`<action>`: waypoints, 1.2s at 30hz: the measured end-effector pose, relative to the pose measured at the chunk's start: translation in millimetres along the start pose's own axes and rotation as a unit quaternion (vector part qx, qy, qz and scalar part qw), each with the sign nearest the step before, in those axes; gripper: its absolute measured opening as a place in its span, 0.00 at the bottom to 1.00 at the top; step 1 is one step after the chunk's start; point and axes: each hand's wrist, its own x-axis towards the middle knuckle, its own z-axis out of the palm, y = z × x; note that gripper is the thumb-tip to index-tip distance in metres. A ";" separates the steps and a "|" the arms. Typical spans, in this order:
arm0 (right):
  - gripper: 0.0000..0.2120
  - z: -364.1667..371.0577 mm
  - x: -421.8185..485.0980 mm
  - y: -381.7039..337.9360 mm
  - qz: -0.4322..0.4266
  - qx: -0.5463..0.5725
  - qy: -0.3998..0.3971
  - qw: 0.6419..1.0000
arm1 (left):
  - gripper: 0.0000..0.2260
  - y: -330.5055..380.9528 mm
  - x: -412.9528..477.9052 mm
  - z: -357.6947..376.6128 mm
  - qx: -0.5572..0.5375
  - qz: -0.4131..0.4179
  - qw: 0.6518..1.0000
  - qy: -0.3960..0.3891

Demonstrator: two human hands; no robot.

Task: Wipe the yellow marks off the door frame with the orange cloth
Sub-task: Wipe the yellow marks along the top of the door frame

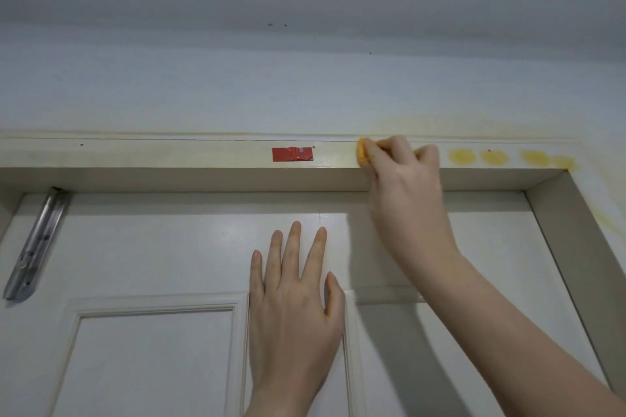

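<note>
Cloth, orange (pixel 363 155) and bunched small, sits pinched in the right hand's (pixel 403 173) curled fingers, pressed against the door frame (pixel 169 156) right of centre in the picture. It looks soft and light, best gripped as a tight wad. Yellow marks (pixel 462 157) wait further right. The left hand (pixel 291 301) lies flat on the door (pixel 152 247), fingers spread.

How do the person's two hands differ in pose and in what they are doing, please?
The right hand is curled shut on the orange cloth, pressing it against the top of the door frame; the left hand holds nothing. The left hand lies flat, fingers spread, on the white door, lower than the right hand. Both are bare.
</note>
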 end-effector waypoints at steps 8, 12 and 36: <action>0.17 -6.6 -9.4 2.1 -0.017 0.028 -0.001 0.999 | 0.28 13.9 1.3 3.4 -0.004 -0.029 1.000 0.011; 0.13 -10.5 0.7 18.2 0.024 0.024 0.004 0.999 | 0.28 24.7 -2.9 6.2 -0.006 -0.045 0.999 0.016; 0.12 -25.1 -15.4 56.6 0.065 -0.013 0.044 0.997 | 0.30 31.9 -6.0 11.9 -0.018 -0.018 1.000 -0.009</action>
